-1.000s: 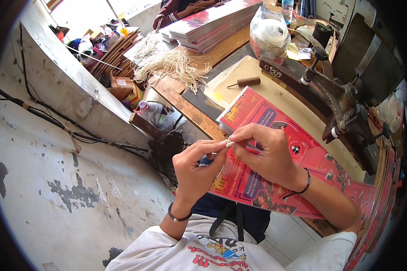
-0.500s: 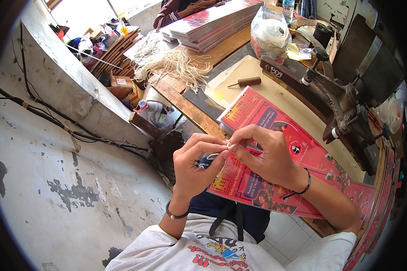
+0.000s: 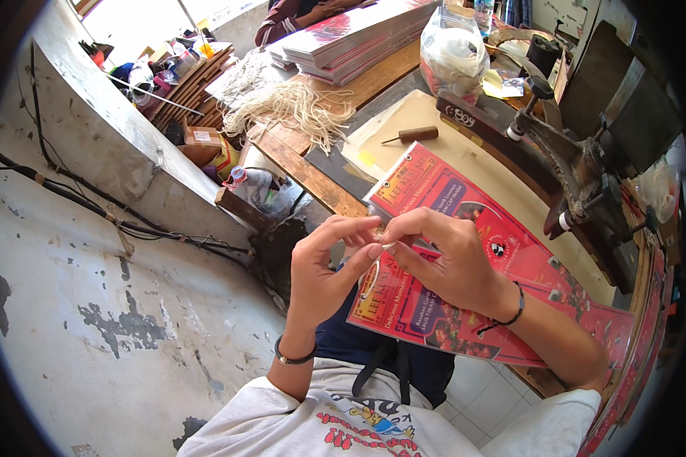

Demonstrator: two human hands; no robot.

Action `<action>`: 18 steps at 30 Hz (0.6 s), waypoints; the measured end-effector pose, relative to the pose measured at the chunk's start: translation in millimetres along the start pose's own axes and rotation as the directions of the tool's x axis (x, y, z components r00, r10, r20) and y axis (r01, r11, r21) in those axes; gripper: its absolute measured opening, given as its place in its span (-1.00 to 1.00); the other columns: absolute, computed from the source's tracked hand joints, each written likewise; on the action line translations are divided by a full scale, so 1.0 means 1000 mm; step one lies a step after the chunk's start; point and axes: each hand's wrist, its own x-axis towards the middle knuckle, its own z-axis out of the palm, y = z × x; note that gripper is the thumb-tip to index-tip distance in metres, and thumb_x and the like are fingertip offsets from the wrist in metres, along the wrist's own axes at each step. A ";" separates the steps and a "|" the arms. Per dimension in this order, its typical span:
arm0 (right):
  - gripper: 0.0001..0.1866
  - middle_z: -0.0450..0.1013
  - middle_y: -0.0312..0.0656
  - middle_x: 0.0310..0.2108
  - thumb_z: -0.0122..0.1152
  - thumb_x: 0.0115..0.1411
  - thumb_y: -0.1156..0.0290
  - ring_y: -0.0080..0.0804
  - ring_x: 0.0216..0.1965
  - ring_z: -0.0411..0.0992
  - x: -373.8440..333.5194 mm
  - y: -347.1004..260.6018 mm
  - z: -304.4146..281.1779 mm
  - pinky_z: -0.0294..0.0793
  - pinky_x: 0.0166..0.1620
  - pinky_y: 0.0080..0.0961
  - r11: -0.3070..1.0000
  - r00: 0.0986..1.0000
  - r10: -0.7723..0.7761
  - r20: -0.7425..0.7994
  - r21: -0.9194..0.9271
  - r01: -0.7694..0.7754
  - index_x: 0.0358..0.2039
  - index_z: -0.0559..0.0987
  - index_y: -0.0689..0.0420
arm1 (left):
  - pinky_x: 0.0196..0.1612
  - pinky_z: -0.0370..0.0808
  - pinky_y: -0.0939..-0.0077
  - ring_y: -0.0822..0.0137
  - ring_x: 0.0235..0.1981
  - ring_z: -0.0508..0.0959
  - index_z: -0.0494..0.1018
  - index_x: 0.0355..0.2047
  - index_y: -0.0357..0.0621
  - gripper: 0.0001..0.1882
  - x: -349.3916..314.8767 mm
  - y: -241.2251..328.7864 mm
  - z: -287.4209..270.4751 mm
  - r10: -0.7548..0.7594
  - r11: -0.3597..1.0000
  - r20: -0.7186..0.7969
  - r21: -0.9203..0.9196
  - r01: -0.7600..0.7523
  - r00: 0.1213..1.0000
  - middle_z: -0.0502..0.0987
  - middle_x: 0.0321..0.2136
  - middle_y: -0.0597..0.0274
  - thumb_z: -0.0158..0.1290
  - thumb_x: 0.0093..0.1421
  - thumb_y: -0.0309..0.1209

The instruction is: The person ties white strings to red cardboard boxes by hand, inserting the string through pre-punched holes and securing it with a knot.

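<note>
A thin white cord (image 3: 370, 283) runs between my fingertips and hangs as a loop below them. My right hand (image 3: 451, 255) pinches the cord between thumb and index finger. Close against it, my left hand (image 3: 322, 266) has its fingers curled round the cord, with thumb and index tips slightly apart; the exact grip is partly hidden. Beneath both hands lie red, printed, glossy sheets, a lower one (image 3: 465, 335) and an upper one (image 3: 503, 221). Metal eyelets show along the upper sheet's left edge.
A wooden-handled awl (image 3: 418, 135) lies on a tan board (image 3: 381, 141) beyond the sheets. Loose white cords (image 3: 297, 110) and a stack of red sheets (image 3: 351, 46) are farther back, near another person's sleeve (image 3: 276, 23). A dark metal clamp-like machine (image 3: 575, 171) stands right; a peeling wall (image 3: 91, 274) is left.
My left thumb and index finger have spread a little apart, and the cord's loop now hangs lower under the fingertips. My right hand keeps its pinch in nearly the same place.
</note>
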 end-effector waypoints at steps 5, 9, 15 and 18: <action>-0.79 0.57 -0.13 -0.31 0.32 0.24 0.44 -0.37 -0.36 0.60 -0.003 0.002 0.000 0.58 -0.28 -0.46 0.999 0.999 0.035 0.020 0.036 -0.036 -0.17 0.54 0.24 | -0.26 0.45 0.61 0.50 -0.35 0.54 0.65 -0.20 -0.26 -0.78 0.005 -0.001 -0.010 0.047 0.998 0.127 0.026 -0.050 0.991 0.62 -0.33 0.21 0.31 0.12 -0.52; -0.70 0.57 -0.13 -0.30 0.33 0.24 0.41 -0.32 -0.28 0.59 -0.001 -0.005 0.000 0.58 -0.22 -0.40 0.980 0.985 0.167 0.038 0.105 -0.170 -0.11 0.50 0.28 | -0.29 0.45 0.61 0.51 -0.36 0.53 0.67 -0.26 -0.22 -0.84 0.004 -0.004 -0.012 0.015 0.999 0.110 -0.046 -0.010 0.994 0.62 -0.34 0.22 0.32 0.11 -0.52; -0.75 0.56 -0.17 -0.26 0.39 0.17 0.32 -0.18 -0.15 0.50 0.003 0.005 -0.002 0.51 -0.10 -0.27 0.996 0.960 -0.042 0.277 -0.070 0.064 -0.22 0.61 0.20 | -0.28 0.47 0.60 0.50 -0.34 0.56 0.66 -0.30 -0.22 -0.87 0.002 -0.002 -0.003 0.154 0.983 0.026 0.097 -0.156 0.988 0.61 -0.33 0.22 0.31 0.11 -0.54; -0.80 0.56 -0.19 -0.26 0.39 0.16 0.30 -0.16 -0.18 0.47 -0.001 0.013 0.002 0.47 -0.07 -0.26 0.998 0.971 0.005 0.240 0.054 -0.018 -0.30 0.64 0.15 | -0.22 0.52 0.56 0.46 -0.27 0.60 0.61 -0.30 -0.29 -0.90 0.005 -0.003 -0.004 0.177 0.984 0.106 0.013 -0.180 0.978 0.63 -0.25 0.14 0.27 0.17 -0.54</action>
